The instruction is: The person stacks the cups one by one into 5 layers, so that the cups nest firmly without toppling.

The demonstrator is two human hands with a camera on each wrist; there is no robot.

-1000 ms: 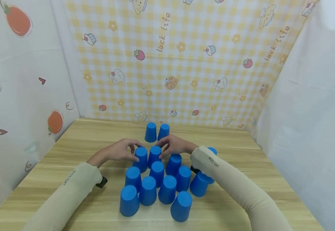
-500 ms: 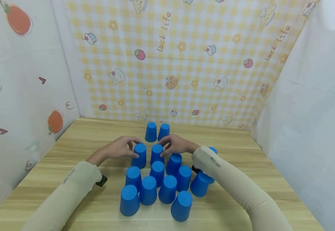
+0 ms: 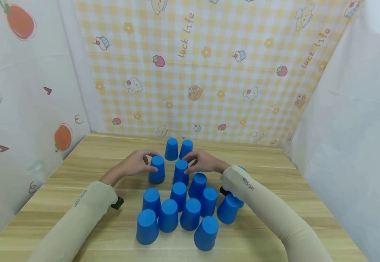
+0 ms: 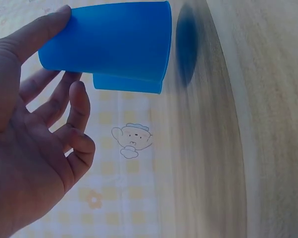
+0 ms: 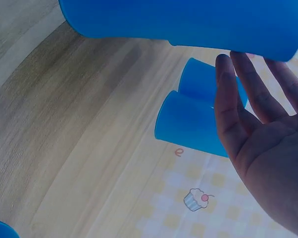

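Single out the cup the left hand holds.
The cup at the left of the held pair, pinched by the left hand, its rim clear of the table. The other held cup is in the right hand; the rest are in neither.

Behind the bare left fingers (image 4: 79, 106), a long beige fabric sleeve (image 3: 73, 222) starts past the wrist (image 3: 107, 179), small dark lettering (image 3: 80, 198) near its loose cuff (image 3: 106, 193); a black block (image 3: 117, 203) juts from beneath. Behind the right fingers (image 5: 227, 106), a matching beige fabric sleeve (image 3: 275, 211) bears dark "LetsSlim" print (image 3: 248, 183), another black piece (image 3: 224, 191) under it.
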